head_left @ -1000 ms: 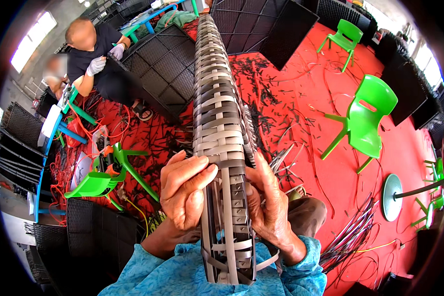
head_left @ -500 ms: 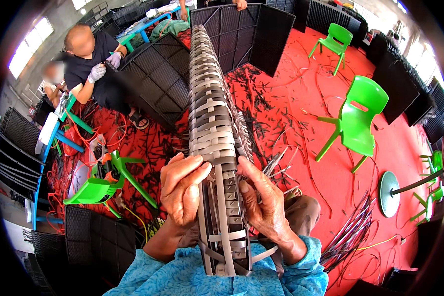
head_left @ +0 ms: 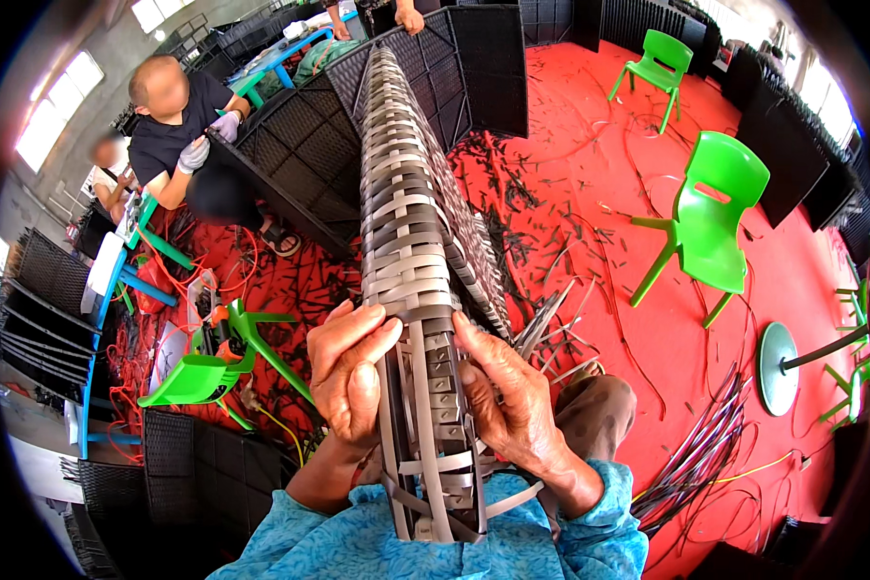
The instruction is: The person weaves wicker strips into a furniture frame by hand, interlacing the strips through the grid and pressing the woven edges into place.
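Observation:
A long woven piece (head_left: 401, 208) of grey and brown flat strips over a dark slotted frame runs from my lap away from me. Its near part is unwoven, showing the slotted frame (head_left: 442, 372) and a lengthwise strip. At the near edge of the weave, a flat cross strip (head_left: 425, 313) spans between my hands. My left hand (head_left: 348, 372) has its bent fingertips pressed on the strip's left end. On the opposite side, my right hand (head_left: 507, 396) holds the strip's right end, index finger along the edge, thumb below. Loose strip ends stick out near my lap.
Green chairs (head_left: 717, 217) and strip bundles (head_left: 696, 454) are on the red floor at right. At left, a fallen-looking green chair (head_left: 203, 377) holds tools. A gloved co-worker (head_left: 179, 126) sits by black woven panels (head_left: 295, 159); another person's hand (head_left: 409, 17) grips a panel.
The black panel at the back has shifted left, along with the hand on it, toward the seated co-worker. My view has turned slightly; my hands stay at the same cross strip.

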`<state>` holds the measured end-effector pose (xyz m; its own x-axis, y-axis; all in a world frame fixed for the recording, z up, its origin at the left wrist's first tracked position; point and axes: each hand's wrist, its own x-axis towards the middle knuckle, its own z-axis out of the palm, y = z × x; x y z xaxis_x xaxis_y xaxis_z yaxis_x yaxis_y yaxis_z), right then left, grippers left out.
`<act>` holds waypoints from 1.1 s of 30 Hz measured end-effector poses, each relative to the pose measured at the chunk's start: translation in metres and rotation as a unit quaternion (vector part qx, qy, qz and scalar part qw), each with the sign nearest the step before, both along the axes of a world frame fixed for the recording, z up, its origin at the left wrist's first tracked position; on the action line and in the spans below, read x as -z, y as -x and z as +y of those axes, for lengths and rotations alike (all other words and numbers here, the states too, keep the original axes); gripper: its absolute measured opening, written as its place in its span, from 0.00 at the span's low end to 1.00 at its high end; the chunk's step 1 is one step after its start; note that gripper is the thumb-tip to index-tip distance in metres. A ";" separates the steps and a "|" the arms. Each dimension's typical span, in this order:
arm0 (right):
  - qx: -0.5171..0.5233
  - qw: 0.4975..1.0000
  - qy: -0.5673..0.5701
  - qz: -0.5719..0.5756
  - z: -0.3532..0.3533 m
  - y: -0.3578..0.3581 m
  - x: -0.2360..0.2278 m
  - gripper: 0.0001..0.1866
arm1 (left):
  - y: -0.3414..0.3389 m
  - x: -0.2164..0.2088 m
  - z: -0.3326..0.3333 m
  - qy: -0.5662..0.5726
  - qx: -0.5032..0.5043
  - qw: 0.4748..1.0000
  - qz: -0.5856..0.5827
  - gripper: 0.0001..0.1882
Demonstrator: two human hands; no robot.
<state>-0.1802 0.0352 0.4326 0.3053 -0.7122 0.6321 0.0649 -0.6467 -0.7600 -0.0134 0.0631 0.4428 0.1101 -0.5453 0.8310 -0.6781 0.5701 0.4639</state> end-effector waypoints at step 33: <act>-0.034 0.961 -0.245 -0.122 -0.002 0.042 -0.033 0.37 | 0.046 -0.010 -0.035 0.059 0.177 0.982 0.011 0.21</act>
